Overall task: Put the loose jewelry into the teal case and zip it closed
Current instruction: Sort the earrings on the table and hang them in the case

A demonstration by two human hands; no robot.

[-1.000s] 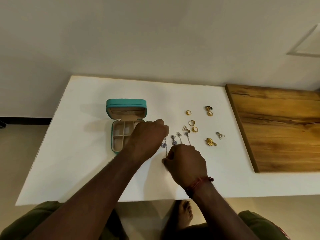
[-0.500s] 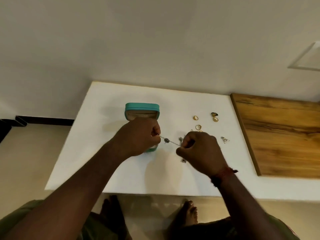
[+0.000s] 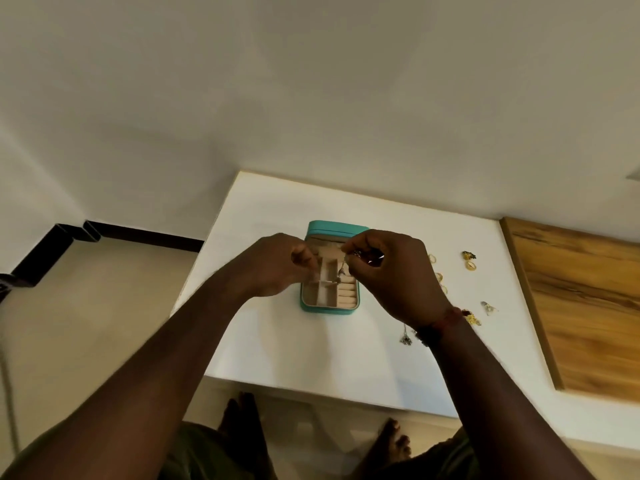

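Note:
The teal case (image 3: 329,308) lies open on the white table (image 3: 263,341), its beige compartments and ring rolls showing, its lid upright at the back. My right hand (image 3: 391,271) hovers over the case and pinches a silver dangling earring (image 3: 341,271) that hangs into the compartments. My left hand (image 3: 280,265) is at the case's left side, fingers curled, fingertips at the case's left rim; whether it holds anything I cannot make out. Loose pieces stay on the table to the right: gold rings (image 3: 439,277), a dark-and-gold earring pair (image 3: 469,259), a silver triangle earring (image 3: 488,307), a gold flower piece (image 3: 472,319), another silver dangling earring (image 3: 406,337).
A wooden board (image 3: 581,306) covers the table's right part. The wall rises behind the table. My bare feet (image 3: 394,441) show below the table's near edge. The floor lies to the left.
Both hands rose from the table and moved over the open case. The right hand now carries a silver earring there. The camera view shifted left.

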